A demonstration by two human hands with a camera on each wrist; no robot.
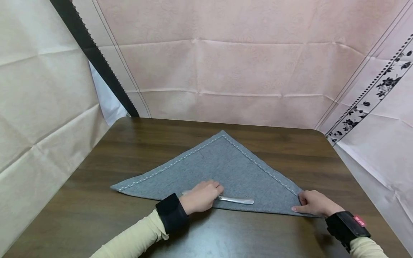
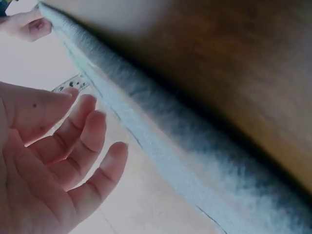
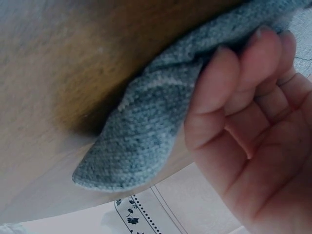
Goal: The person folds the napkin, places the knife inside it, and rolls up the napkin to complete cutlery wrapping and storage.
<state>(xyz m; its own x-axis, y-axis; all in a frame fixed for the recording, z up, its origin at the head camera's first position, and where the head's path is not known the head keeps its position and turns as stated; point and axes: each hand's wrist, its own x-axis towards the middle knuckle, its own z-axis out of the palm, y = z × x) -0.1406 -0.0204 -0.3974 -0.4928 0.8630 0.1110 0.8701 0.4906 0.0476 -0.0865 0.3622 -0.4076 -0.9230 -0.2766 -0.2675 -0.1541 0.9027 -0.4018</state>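
A thick grey-blue cloth (image 1: pixel 206 161) lies as a triangle on the table, with white stitching along its two far edges. On it rests a silver table knife (image 1: pixel 238 200), its middle hidden by my left hand (image 1: pixel 201 196). That hand hovers low over the cloth's near edge. In the left wrist view its fingers (image 2: pixel 92 165) are loosely bent, with nothing between them. My right hand (image 1: pixel 317 203) pinches the cloth near its right corner, thumb on the near side. The right wrist view shows the corner (image 3: pixel 141 126) wrinkled and hanging past the curled fingers.
The brown wooden table (image 1: pixel 96 211) has rounded far corners. A pale creased covering (image 1: pixel 242 68) stands behind it, with a dark strip (image 1: pixel 103 68) at left and a black floral border (image 1: pixel 371 96) at right.
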